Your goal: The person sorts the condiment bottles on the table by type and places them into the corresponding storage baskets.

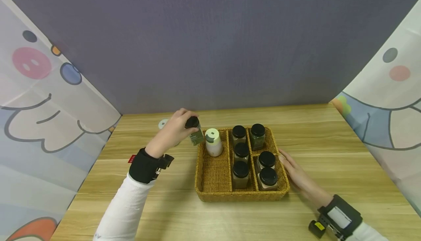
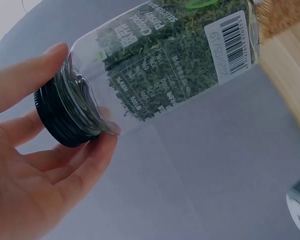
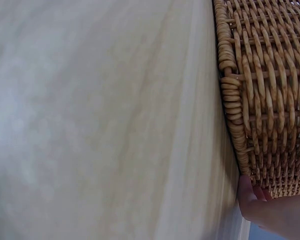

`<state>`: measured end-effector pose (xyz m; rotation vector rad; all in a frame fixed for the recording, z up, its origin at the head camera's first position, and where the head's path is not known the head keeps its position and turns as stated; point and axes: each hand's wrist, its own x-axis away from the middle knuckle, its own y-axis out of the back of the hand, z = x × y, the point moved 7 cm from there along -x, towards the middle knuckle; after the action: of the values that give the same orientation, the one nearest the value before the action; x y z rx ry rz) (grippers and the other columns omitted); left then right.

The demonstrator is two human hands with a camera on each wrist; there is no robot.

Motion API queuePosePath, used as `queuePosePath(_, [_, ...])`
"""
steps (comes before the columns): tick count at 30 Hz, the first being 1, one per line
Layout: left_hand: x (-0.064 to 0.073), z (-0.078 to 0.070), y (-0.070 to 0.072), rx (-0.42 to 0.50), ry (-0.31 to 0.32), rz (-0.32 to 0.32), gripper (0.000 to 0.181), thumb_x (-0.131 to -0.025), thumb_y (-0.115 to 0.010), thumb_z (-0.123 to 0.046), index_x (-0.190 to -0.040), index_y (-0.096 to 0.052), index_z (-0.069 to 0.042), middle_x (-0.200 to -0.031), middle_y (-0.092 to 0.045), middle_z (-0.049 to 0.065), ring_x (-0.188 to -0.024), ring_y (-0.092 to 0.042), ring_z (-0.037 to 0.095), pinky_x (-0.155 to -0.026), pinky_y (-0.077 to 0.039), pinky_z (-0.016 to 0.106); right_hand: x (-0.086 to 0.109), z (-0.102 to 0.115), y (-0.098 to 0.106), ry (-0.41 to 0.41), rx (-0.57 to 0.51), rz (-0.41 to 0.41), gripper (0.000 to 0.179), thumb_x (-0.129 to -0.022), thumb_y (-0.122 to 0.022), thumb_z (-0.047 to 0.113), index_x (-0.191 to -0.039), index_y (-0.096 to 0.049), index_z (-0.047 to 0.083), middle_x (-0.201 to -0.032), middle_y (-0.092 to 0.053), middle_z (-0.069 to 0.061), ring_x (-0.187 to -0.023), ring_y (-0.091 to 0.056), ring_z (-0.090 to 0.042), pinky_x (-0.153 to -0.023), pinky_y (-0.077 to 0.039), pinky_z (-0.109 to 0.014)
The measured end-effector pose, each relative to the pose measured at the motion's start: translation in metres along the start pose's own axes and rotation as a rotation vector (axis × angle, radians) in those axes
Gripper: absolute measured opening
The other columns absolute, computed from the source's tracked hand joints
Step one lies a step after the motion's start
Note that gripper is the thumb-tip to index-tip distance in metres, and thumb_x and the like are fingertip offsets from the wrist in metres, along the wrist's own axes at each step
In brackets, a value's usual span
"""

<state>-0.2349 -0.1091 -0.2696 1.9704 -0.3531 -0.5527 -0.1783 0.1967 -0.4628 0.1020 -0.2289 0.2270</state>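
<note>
A glass jar of chopped parsley (image 2: 155, 60) with a black lid hangs tilted at the back left corner of the wicker basket (image 1: 213, 197). My left hand (image 1: 174, 131) grips it round the lid and neck, thumb on one side and fingers on the other. Beside that jar, a white bottle (image 1: 214, 147) with a pale cap stands at the back of the basket's left compartment. My right hand (image 1: 297, 175) rests against the basket's right outer wall; in the right wrist view its fingertips touch the woven side (image 3: 275, 100) low down.
Three black-lidded jars (image 1: 241, 171) line the middle compartment. One jar (image 1: 257, 138) stands in the back right compartment and two more (image 1: 268, 179) in the front right one. Another white-capped item (image 1: 162, 123) is partly hidden behind my left hand. A grey panel (image 1: 223, 51) closes the table's back.
</note>
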Motion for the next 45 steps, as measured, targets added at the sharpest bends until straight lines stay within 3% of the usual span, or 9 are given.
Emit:
queuePosePath(6, [-0.01, -0.015, -0.008, -0.01, -0.029, 0.036, 0.037, -0.08, -0.066, -0.012, -0.114, -0.055, -0.001, -0.104, -0.05, 0.016, -0.096, -0.05, 0.029, -0.079, -0.048, 0.036, 0.001, 0.0, -0.001, 0.011, -0.028, 0.021, 0.062, -0.096, -0.03, 0.039, -0.143, 0.0, 0.011, -0.145, 0.003, -0.023, -0.127, -0.015, -0.041, -0.102, -0.022, -0.054])
queuePosePath(12, [-0.013, -0.019, -0.014, -0.034, -0.039, 0.062, 0.035, -0.08, -0.065, -0.011, -0.111, -0.055, 0.0, -0.104, -0.05, 0.016, -0.097, -0.049, 0.029, -0.078, -0.049, 0.034, 0.0, 0.002, 0.0, 0.016, 0.002, 0.024, 0.063, -0.096, -0.03, 0.039, -0.143, -0.001, 0.01, -0.145, 0.005, -0.023, -0.128, -0.008, -0.044, -0.102, -0.015, -0.057])
queuePosePath(29, [-0.014, -0.03, 0.002, -0.035, -0.068, 0.033, 0.038, -0.079, -0.066, -0.013, -0.114, -0.055, -0.001, -0.104, -0.051, 0.013, -0.094, -0.051, 0.025, -0.077, -0.049, 0.032, 0.0, 0.001, 0.001, 0.021, 0.036, 0.005, 0.063, -0.096, -0.03, 0.039, -0.143, -0.003, 0.009, -0.144, 0.003, -0.025, -0.126, -0.016, -0.044, -0.101, -0.021, -0.055])
queuePosePath(42, [-0.03, -0.055, -0.005, -0.012, -0.113, 0.083, 0.037, -0.081, -0.064, -0.014, -0.115, -0.054, -0.004, -0.105, -0.05, 0.01, -0.096, -0.049, 0.023, -0.079, -0.047, 0.03, 0.0, 0.0, 0.0, 0.016, 0.012, 0.009, 0.063, -0.096, -0.031, 0.038, -0.143, -0.002, 0.009, -0.144, 0.003, -0.024, -0.125, -0.019, -0.044, -0.1, -0.024, -0.054])
queuePosePath(45, [-0.035, -0.062, -0.008, -0.011, -0.122, 0.1, 0.036, -0.082, -0.063, -0.015, -0.115, -0.054, -0.005, -0.105, -0.05, 0.009, -0.094, -0.048, 0.022, -0.077, -0.046, 0.03, 0.0, 0.001, 0.0, 0.017, 0.003, 0.015, 0.063, -0.096, -0.031, 0.038, -0.143, -0.001, 0.009, -0.144, 0.004, -0.024, -0.127, -0.015, -0.043, -0.102, -0.02, -0.055])
